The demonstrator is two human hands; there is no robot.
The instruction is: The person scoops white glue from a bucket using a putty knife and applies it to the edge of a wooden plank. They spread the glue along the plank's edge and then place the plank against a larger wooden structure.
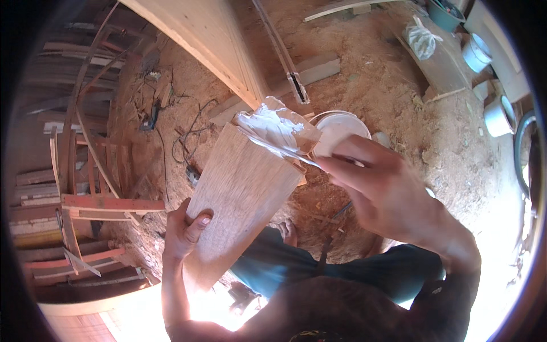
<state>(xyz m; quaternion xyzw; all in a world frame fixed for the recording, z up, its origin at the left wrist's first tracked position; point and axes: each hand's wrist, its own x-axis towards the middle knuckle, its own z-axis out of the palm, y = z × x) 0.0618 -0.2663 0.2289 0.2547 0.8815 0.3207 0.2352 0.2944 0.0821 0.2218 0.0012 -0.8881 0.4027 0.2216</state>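
Note:
A wide, light-brown wooden board [242,191] slants across the middle of the head view. My left hand [183,231] grips its left edge, thumb pressed on the face. Thick white paste [273,126] covers a piece at the board's far end, with ragged, uneven patches. Closed fingers of my right hand [384,191] pinch a thin flat spreader [307,161] against the paste's near edge; most of it is hidden by the paste and my fingers. Just beyond those fingers stands a round white tub [341,130], partly covered.
A large pale plank [211,45] comes in from the top beside a long grooved strip [279,48]. Cables [185,134] lie on the sawdust floor at left, near stacked timber [94,205]. Buckets [500,117] and a plastic bag [421,40] are at right.

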